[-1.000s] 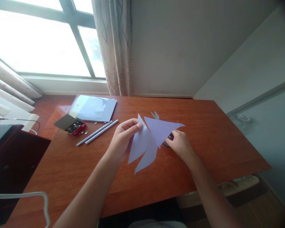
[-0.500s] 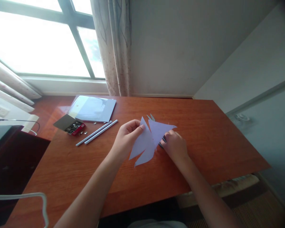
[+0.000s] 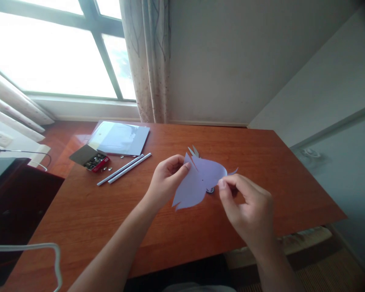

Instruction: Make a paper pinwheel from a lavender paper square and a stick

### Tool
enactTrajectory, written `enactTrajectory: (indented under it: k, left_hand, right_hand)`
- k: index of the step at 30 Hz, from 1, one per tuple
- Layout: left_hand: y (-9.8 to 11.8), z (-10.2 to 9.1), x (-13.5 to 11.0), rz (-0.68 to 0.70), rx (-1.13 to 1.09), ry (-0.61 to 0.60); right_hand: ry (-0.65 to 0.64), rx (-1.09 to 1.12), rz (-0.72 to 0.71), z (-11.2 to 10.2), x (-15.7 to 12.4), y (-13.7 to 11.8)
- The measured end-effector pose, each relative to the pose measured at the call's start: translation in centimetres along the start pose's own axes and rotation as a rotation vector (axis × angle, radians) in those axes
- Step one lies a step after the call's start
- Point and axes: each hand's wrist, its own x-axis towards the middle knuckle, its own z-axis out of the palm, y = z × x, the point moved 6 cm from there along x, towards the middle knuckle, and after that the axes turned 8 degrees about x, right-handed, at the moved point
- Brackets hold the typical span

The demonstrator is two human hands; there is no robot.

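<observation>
Between my two hands is a pale lilac sheet of paper (image 3: 194, 184), cut with slits into pointed flaps and marked by a small dark dot near its middle. My left hand (image 3: 168, 176) pinches its left side between thumb and fingers. The thumb and fingertips of my right hand (image 3: 246, 198) are closed on the right flap, and a thin pointed tip shows beyond them. Under the paper lies a pair of scissors (image 3: 194, 151) on the table. Only the blades and part of a dark handle show; the paper hides the rest.
On the wooden table (image 3: 288, 178), two rolled paper sticks (image 3: 129, 168) lie left of my hands. An open red box (image 3: 100, 162) of small metal pieces is further left, with a few pieces loose nearby. Behind it is a clear packet of sheets (image 3: 121, 138). A white cable (image 3: 57, 259) bends at lower left.
My right hand has moved toward me and turned, now pinching the flap's edge. The right flap is curved where it was flatter, and the paper has shifted slightly right.
</observation>
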Motion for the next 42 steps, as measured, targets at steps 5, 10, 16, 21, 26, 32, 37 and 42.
enactTrajectory:
  k: [5, 10, 16, 21, 26, 32, 37, 42]
  left_hand:
    - [0.0, 0.1, 0.0, 0.03, 0.053, -0.016]
    - [0.2, 0.2, -0.1, 0.083, 0.097, -0.018]
    - [0.4, 0.2, -0.3, 0.101, 0.135, -0.034]
    - [0.5, 0.9, -0.6, 0.123, 0.134, -0.133]
    - [0.6, 1.1, -0.8, 0.137, 0.204, -0.171]
    - [0.8, 1.6, -1.0, 0.168, 0.262, -0.232]
    - [0.9, 1.6, -1.0, 0.16, 0.237, -0.204]
    - [1.0, 1.3, -1.1, 0.156, 0.176, -0.135]
  right_hand:
    - [-0.212, 0.158, -0.094, 3.3, 0.3, -2.6]
    - [-0.147, 0.091, -0.139, 3.0, 0.9, -3.1]
    - [-0.176, 0.095, -0.189, 2.7, 1.0, -3.8]
    - [-0.09, 0.031, -0.097, 2.8, 2.9, -0.7]
    - [-0.096, 0.176, -0.034, 2.8, 3.9, 1.0]
    - [-0.155, 0.402, 0.04, 3.3, 4.1, 1.6]
    - [-0.089, 0.397, 0.035, 3.2, 4.0, 1.8]
    - [-0.087, 0.326, -0.066, 2.9, 3.8, 1.1]
